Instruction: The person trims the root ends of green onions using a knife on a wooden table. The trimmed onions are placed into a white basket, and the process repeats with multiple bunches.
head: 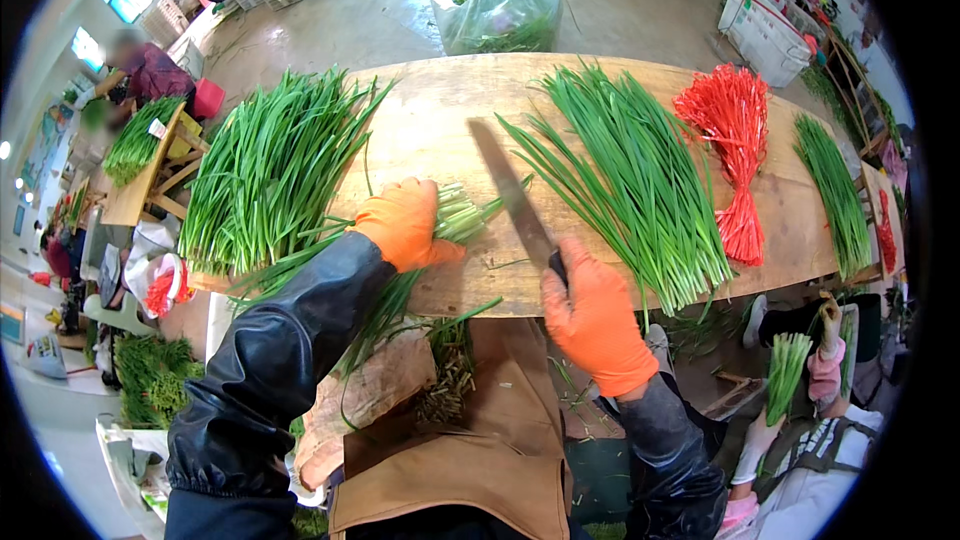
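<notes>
My left hand (pixel 405 225), in an orange glove, is closed around a bunch of green stalks (pixel 459 213) on the wooden table (pixel 450 105). The pale cut ends point right and the leaves trail under my forearm. My right hand (pixel 596 315), also gloved in orange, grips the dark handle of a long-bladed knife (pixel 517 199). Its blade slants up and left, just right of the stalk ends. A large pile of long green leaves (pixel 274 172) lies left of my left hand. Another pile (pixel 634 180) lies to the right, beside a bundle of red plastic ties (pixel 733 157).
A clear plastic bag of greens (pixel 499 11) stands on the floor beyond the table. More leaves (pixel 832 195) lie at the table's right end. At lower right a co-worker's hand (pixel 761 435) holds a green bunch; another person (pixel 154 75) is at a table far left.
</notes>
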{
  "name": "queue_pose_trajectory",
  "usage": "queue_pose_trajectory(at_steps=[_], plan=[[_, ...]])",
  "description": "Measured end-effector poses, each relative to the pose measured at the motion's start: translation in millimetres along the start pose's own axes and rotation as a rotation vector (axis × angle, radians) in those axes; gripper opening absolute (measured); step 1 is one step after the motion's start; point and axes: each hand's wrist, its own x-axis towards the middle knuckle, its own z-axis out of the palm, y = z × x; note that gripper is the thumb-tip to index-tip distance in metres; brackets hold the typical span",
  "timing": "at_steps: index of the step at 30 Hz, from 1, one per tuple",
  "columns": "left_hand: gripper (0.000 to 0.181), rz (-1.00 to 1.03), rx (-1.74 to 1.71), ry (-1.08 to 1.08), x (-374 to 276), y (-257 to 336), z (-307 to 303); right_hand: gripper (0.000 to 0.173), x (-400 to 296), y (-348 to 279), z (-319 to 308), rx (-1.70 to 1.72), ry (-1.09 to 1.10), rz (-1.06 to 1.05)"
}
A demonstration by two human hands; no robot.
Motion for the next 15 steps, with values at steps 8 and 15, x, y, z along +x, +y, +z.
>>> queue_pose_trajectory(at_steps=[8, 15], plan=[[0.069, -0.016, -0.053, 0.067, 4, 1, 6, 0.040, -1, -21, 18, -0.186, -0.047, -0.013], [0.070, -0.002, -0.094, 0.034, 7, -2, 6, 0.030, -2, -24, 27, -0.307, -0.123, -0.055]])
